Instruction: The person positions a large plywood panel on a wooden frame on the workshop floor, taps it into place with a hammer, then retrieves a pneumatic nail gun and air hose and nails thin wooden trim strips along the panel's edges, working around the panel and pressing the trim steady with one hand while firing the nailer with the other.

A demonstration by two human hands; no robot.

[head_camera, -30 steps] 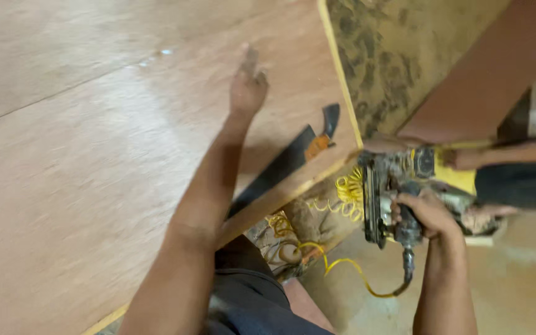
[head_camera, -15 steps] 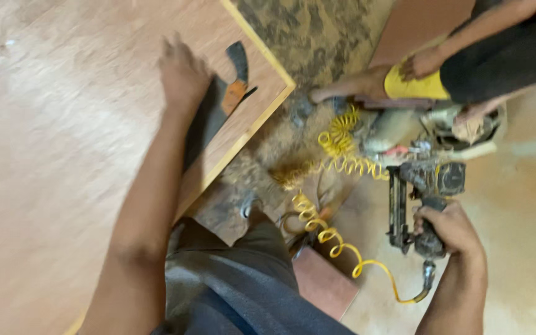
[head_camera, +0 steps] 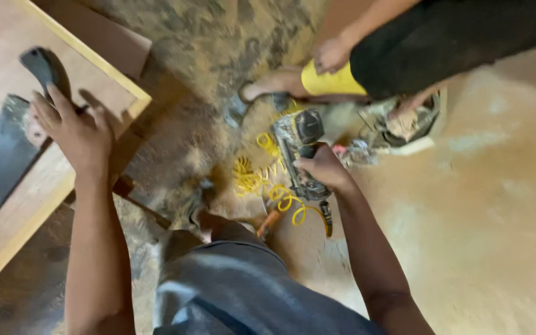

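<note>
- Far left: handsaw [head_camera: 7, 149] lying flat on plywood panel [head_camera: 88, 93], dark blade running toward the lower left, handle at the top; probably light and whippy, safest taken by the handle, never the toothed edge.
- Left hand [head_camera: 77, 133] spread flat, palm down, touching the saw near its handle, gripping nothing.
- Centre: yellow coiled hose [head_camera: 262, 183] trailing over the dusty floor [head_camera: 497, 217]; springy, likely to drag.
- Right hand [head_camera: 322, 169] wrapped tight around nail gun [head_camera: 302, 152], low over the floor; looks heavy and rigid, best held by the grip, clear of the nose.
- Upper right: another person's hand [head_camera: 330, 54] and foot [head_camera: 274, 82] near the gun.
</note>
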